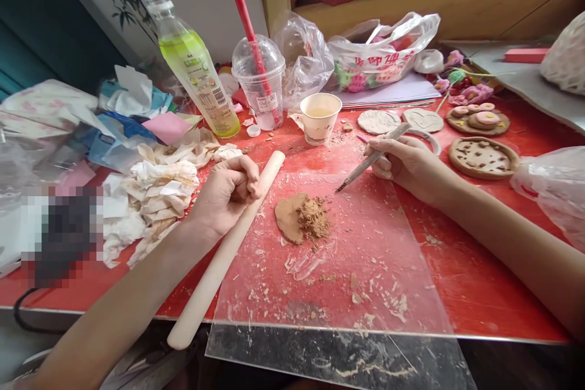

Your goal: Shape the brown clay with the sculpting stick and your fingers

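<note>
My right hand [400, 164] is closed round a slim, grey-smeared brush [365, 161], its dark pointed tip aimed down and left above the plastic sheet. To the left of that tip lies a flat piece of brown clay [287, 218], with a heap of brown crumbs [314, 218] on its right half. My left hand [233, 189] is held with curled fingers beside the upper part of a wooden rolling pin [228, 250]; what its fingers pinch, if anything, is hidden. Under the clay is a clear plastic sheet [375, 274] scattered with dried clay bits, hanging over the table's front edge.
Behind the clay stand a paper cup [320, 119], a plastic cup with a red straw [259, 85] and a green drink bottle [196, 73]. Crumpled tissues [169, 186] lie left on the red table [484, 280]. Clay discs [483, 156] and a plastic bag [555, 186] are at right.
</note>
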